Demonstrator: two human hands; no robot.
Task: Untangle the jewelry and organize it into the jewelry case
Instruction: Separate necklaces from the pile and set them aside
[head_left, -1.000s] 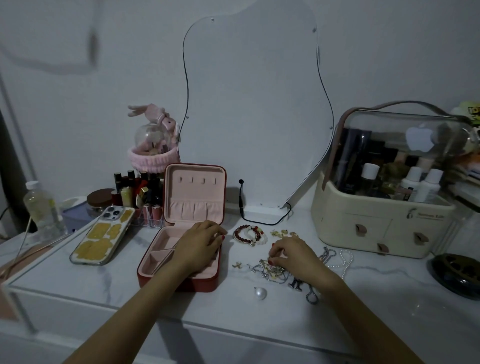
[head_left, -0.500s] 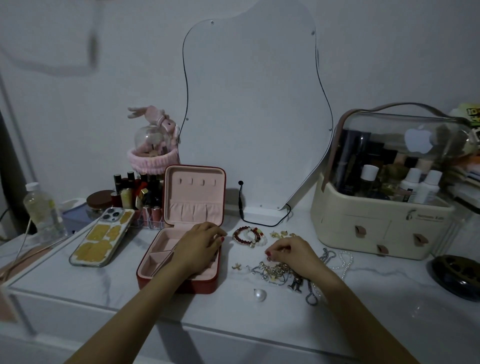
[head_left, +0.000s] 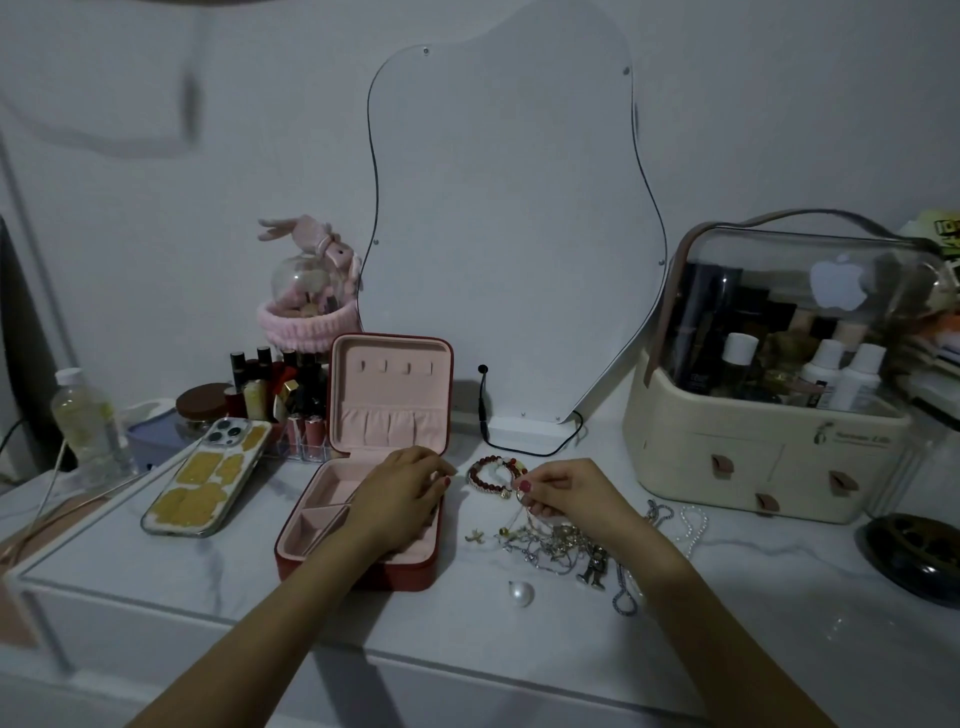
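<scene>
- One tangled heap of chains (head_left: 558, 543) lay right of centre in the frame, on the white tabletop (head_left: 467, 618), just right of the open jewelry case (head_left: 363, 519).
- Pinched above the heap's upper-left edge by the right hand (head_left: 569, 491): a thin strand between thumb and fingertips, rising from the heap up and to the left; too fine to tell whether chain or hook.
- Rested over the case's lower tray near its right rim: the left hand (head_left: 402, 496), fingers curled downward; cannot tell whether anything was held under them.
- Key relation, as a judgement: heap directly below and slightly right of the right-hand pinch, long axis of the strand running down-right into the knot, so the right hand far nearer for pulling; case to the left, under the left hand, ready to receive.
- Lay just above the pinch, at centre: a red and white beaded bracelet (head_left: 493, 473), separate from the heap.
- Sat loose near the heap: a small gold charm (head_left: 475, 536) to its left, a round pearl bead (head_left: 521, 593) below, a pearl strand (head_left: 693, 530) to the right.
- Further out: a phone (head_left: 208, 478) at left, lipsticks (head_left: 280, 384) behind it, a wavy mirror (head_left: 509, 234) at top centre, a cream cosmetics box (head_left: 769, 457) at right.
</scene>
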